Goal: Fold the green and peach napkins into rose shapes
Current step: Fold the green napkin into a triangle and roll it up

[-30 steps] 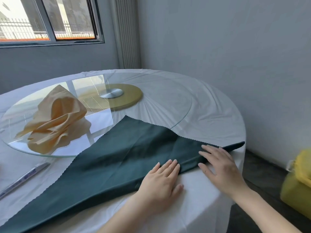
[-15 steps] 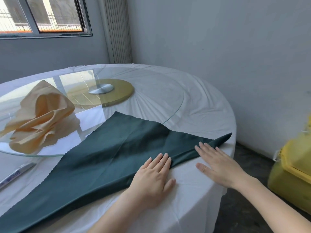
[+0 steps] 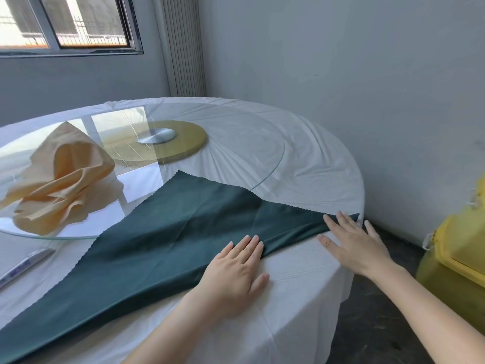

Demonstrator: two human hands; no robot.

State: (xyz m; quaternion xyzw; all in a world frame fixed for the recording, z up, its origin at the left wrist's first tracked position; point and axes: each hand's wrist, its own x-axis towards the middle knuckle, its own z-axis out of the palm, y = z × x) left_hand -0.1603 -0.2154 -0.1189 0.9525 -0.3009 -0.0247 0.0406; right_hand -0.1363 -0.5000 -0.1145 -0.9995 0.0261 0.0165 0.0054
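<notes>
Slid rightward along green napkin [image 3: 170,245] since earlier frame: right hand [image 3: 354,243], now over the cloth's right tip at the table's right edge. Left hand [image 3: 233,271] unchanged in place on the near fold.

Left to right:
- Wrapped pen-like item [image 3: 23,266] flat on white tablecloth [image 3: 301,285], near left; print unreadable.
- Peach napkin [image 3: 60,179] crumpled in a loose heap on glass turntable [image 3: 282,156], left side, well apart from both hands.
- Green napkin folded to a triangle, flat on tablecloth, far corner lapping onto turntable. Long axis from near left to right edge of table; apex pointing far, toward turntable centre; right tip narrow, pointing right.
- Left hand flat, palm down, fingers straight and together, fingertips pressing folded near edge, heel of palm on bare tablecloth.
- Right hand flat, fingers spread, pressing napkin's right tip; thumb on tablecloth.
- Yellow bin [image 3: 459,271] on floor, right of table.
</notes>
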